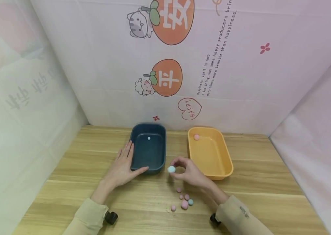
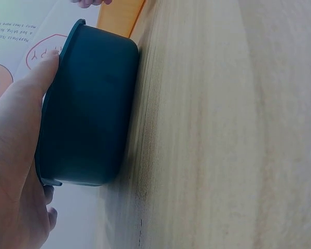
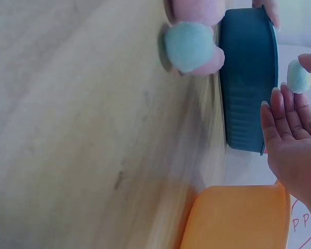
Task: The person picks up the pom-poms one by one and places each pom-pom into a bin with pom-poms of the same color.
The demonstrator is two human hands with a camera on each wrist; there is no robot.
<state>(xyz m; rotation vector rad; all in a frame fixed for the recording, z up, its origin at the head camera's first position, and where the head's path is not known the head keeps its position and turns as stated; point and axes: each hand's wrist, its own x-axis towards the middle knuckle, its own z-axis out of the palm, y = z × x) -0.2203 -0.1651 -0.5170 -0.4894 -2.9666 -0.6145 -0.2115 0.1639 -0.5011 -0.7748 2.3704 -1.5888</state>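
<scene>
My right hand [image 1: 193, 174] pinches a pale blue pom-pom [image 1: 171, 169] between thumb and fingertips, in the air just right of the near end of a dark teal tray [image 1: 165, 150]. The right wrist view shows the same pom-pom [image 3: 299, 77] at the fingertips, beyond the teal tray's side. With its fingers straight and spread, my left hand [image 1: 121, 169] rests on that tray; the fingers lie along its left rim and the thumb reaches over the near rim. Inside the teal tray is a small pale blue ball [image 1: 149, 138].
A yellow tray [image 1: 230, 163] stands to the right, with a pink pom-pom [image 1: 196, 137] at its far left corner. On the wooden table [image 1: 142, 209] in front lie several pink pom-poms [image 1: 184, 204] and a blue pom-pom [image 1: 190, 202]. A printed cloth [image 1: 227, 111] hangs behind.
</scene>
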